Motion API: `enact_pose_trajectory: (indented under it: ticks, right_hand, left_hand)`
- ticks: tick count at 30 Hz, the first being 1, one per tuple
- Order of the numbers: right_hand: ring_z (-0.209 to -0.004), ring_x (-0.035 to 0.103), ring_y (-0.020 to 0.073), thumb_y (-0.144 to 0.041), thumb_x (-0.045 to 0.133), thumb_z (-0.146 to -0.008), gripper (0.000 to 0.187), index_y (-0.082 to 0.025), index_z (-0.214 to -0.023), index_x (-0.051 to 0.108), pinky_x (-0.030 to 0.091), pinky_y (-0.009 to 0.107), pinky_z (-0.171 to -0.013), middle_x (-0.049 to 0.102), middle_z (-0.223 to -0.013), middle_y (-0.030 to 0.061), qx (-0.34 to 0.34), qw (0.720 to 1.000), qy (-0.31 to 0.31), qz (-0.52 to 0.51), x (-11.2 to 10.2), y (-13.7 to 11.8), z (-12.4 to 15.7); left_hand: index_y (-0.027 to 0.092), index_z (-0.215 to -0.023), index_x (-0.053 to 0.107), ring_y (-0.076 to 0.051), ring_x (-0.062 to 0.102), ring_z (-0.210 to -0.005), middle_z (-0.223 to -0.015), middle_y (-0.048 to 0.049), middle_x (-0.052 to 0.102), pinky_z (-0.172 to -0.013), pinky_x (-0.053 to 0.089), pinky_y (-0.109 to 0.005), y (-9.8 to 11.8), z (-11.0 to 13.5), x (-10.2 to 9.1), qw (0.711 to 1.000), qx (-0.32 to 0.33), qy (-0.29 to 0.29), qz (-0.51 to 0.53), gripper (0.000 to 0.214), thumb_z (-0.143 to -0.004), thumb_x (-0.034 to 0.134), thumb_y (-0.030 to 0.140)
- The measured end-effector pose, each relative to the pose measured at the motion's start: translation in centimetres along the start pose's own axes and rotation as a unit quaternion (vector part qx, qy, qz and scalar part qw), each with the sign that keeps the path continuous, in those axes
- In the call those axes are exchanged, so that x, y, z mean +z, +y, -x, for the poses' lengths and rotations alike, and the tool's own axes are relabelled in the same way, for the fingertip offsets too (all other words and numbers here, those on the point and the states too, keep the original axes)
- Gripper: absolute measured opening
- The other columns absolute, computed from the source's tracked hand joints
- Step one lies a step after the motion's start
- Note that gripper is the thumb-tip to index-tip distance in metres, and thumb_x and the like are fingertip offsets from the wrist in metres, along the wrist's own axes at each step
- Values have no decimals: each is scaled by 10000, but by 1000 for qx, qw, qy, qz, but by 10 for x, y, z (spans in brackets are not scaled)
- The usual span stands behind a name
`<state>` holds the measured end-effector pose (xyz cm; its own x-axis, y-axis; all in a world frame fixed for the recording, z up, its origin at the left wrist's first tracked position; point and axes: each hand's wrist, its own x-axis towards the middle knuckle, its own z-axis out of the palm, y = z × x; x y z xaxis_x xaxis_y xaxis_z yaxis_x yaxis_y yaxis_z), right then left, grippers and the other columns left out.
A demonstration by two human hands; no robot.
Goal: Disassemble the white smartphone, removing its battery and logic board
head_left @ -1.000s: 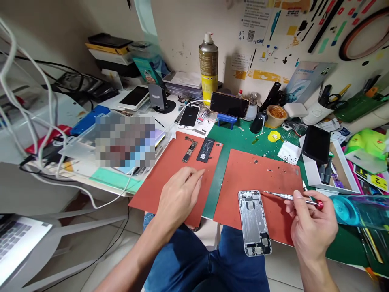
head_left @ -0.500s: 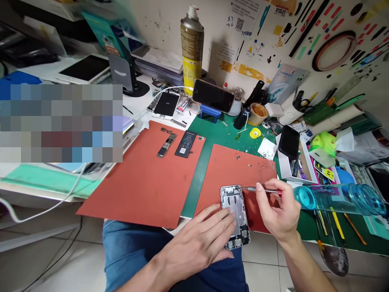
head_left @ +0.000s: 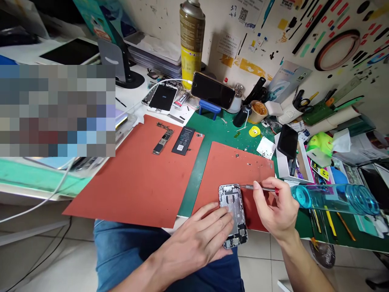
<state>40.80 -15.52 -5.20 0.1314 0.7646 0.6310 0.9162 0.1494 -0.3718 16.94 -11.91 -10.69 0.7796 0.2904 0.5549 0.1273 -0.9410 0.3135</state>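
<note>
An opened phone housing [head_left: 238, 211], its metal inside showing, lies tilted at the front edge of the right red mat. My left hand [head_left: 202, 235] grips it from the left, fingers laid across the inside and thumb at the lower edge. Between the thumb and fingers of my right hand [head_left: 278, 209] is a slim screwdriver [head_left: 249, 187] with a grey knurled shaft and a red part. Its tip is at the top right corner of the housing; whether it touches a screw I cannot tell. A black phone battery [head_left: 183, 140] and a logic board [head_left: 163, 141] rest on the left red mat [head_left: 136, 178].
A clear blue bottle [head_left: 334, 198] lies right of my right hand. Beyond it are a white box [head_left: 294, 175] with a dark phone on top and several tools. At the back stand a spray can [head_left: 192, 40] and a propped phone [head_left: 212, 90].
The view has shifted slightly. Both hands keep their hold on the housing and the screwdriver, and the tip stays by the same corner.
</note>
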Motion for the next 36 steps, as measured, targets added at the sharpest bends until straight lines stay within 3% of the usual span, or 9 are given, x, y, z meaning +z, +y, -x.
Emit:
enact_pose_trajectory:
  ticks: [5,11,16,21,24,27,31,36]
  right_hand:
    - [-727,733,155,-100,736,-983,289,-221,-1219,620,640,271,-654,736,-919,6,-39,999,-28,-3,-5,0,-3]
    - [-773,711,185,-71,647,-1007,267,-185,-1244,604,608,337,-679,739,-953,52,-139,976,-162,-32,-18,-2,-21]
    - [-601,607,134,-198,640,-1082,38,-211,-1076,604,472,289,-559,659,-775,-19,-133,973,-186,10,-14,-6,-38]
    - [-548,540,108,-164,566,-1108,87,-221,-1043,556,413,267,-520,614,-740,-47,-128,964,-233,-18,-12,-9,-50]
    - [-627,585,132,-127,528,-1097,105,-219,-1053,548,453,281,-566,621,-802,-15,-145,954,-261,-21,-16,-8,-53]
    - [-737,658,163,-149,566,-1085,69,-217,-1080,554,515,301,-645,660,-873,16,-146,956,-255,-15,-18,-6,-50]
    - [-643,620,138,-168,640,-1063,111,-227,-1067,547,495,282,-595,643,-805,-22,-129,971,-202,-2,-17,-4,-44]
    - [-742,678,172,-167,635,-1039,143,-205,-1157,564,551,307,-663,677,-904,22,-112,975,-190,-8,-14,-5,-41]
  left_hand:
    - [89,-1309,720,-274,724,-1303,-1317,-101,807,-1223,529,-487,0,0,1,1000,3,11,-4,421,-1099,638,444]
    - [94,-1300,723,-272,730,-1289,-1302,-119,806,-1245,510,-477,1,2,1,1000,-2,11,-6,422,-1083,664,450]
    - [81,-1302,720,-284,729,-1290,-1308,-131,802,-1229,524,-494,0,2,1,1000,4,10,-7,421,-1077,677,435]
    - [86,-1316,720,-282,724,-1297,-1317,-130,800,-1222,535,-493,1,3,1,1000,2,7,-10,433,-1071,685,442]
    - [83,-1316,719,-280,725,-1295,-1315,-131,800,-1231,527,-489,1,3,2,1000,1,14,-15,442,-1072,683,449]
    - [97,-1304,724,-271,731,-1285,-1306,-110,808,-1227,530,-480,1,2,2,1000,-1,19,-18,418,-1098,638,450]
    - [117,-1281,735,-268,735,-1276,-1287,-97,817,-1202,550,-475,0,1,3,1000,-2,18,-14,408,-1111,611,467]
    - [96,-1293,728,-266,736,-1262,-1289,-109,813,-1209,541,-480,-1,1,2,1000,1,20,3,422,-1088,658,458]
